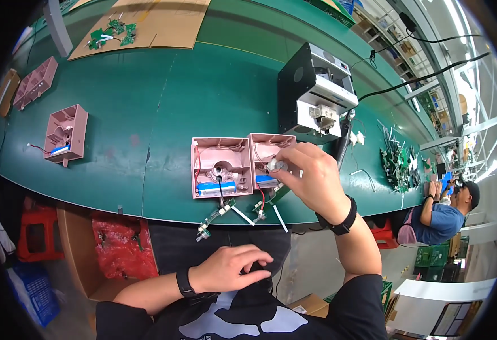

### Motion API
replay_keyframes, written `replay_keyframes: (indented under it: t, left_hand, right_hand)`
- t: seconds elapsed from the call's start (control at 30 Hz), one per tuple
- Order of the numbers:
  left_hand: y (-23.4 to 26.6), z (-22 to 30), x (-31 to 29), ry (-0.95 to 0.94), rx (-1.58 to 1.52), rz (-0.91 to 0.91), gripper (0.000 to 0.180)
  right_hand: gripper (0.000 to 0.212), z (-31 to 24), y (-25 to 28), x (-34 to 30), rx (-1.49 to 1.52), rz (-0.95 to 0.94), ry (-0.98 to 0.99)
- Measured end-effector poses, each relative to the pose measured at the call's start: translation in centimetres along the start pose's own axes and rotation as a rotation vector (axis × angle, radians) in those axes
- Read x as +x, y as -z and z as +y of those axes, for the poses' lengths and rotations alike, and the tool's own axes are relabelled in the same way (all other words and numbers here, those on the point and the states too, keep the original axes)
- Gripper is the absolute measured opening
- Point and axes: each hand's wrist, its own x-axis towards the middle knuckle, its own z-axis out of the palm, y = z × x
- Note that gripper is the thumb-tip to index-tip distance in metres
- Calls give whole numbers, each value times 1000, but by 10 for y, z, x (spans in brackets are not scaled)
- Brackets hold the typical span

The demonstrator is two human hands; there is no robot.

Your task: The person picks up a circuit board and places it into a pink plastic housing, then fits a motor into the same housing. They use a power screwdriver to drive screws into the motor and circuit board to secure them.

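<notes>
Two pink plastic housings stand side by side at the near edge of the table. Over the right housing (262,146), my right hand (313,175) pinches a small round whitish part (275,165) between thumb and fingers; its exact kind is unclear. A blue cylindrical battery (266,181) lies in that housing, partly behind my hand. The left housing (194,164) holds another blue battery (216,188) below a round socket. Small green circuit boards (220,213) hang on wires over the edge, with white strips. My left hand (231,269) is near my lap, fingers apart, holding nothing.
A black-and-white machine (316,90) stands behind my right hand. More pink housings (67,133) are at the left; circuit boards lie on cardboard (163,25) at the back. Right, a heap of boards and wires (398,164) lies near a co-worker (438,212). Below is a red-bagged carton (121,243).
</notes>
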Motion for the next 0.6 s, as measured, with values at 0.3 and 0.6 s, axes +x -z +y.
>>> replay_keyframes:
  t: [0.3, 0.6]
  left_hand:
    - [13, -28, -17, 91, -80, -107, 34]
    - [20, -32, -18, 205, -167, -211, 38]
  right_hand:
    - [34, -16, 17, -8, -128, -10, 63]
    - [36, -23, 13, -10, -193, -67, 114]
